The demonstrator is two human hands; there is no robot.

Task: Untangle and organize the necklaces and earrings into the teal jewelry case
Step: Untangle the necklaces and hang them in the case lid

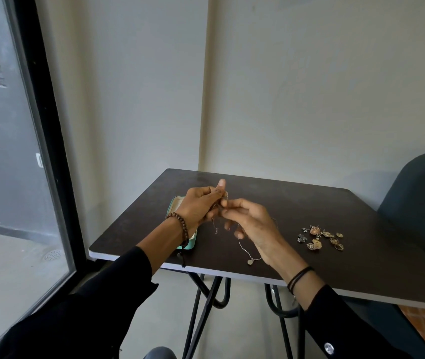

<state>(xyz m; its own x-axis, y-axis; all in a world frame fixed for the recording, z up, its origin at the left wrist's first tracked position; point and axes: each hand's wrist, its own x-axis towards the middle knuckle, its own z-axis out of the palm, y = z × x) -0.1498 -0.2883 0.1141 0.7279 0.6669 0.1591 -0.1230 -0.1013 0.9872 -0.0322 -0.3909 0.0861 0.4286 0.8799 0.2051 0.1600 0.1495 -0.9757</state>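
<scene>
While your left grip point(201, 206) pinches the knot of thin tangled necklace chains point(242, 244) above the dark brown counter point(322, 203), your right grip point(254, 225) pinches it too, fingers curled. One silver strand hangs to a round pendant point(250, 261) near the counter's front edge. The teal jewelry case point(173, 206) sits under your left wrist, and the gold earrings point(320, 238) lie well apart on the right.

No readable text, label, brand, number or sign anywhere in view. Nothing legible on the teal jewelry case point(171, 207) at centre-left of the frame, nor on the dark table point(309, 203) at the centre.
</scene>
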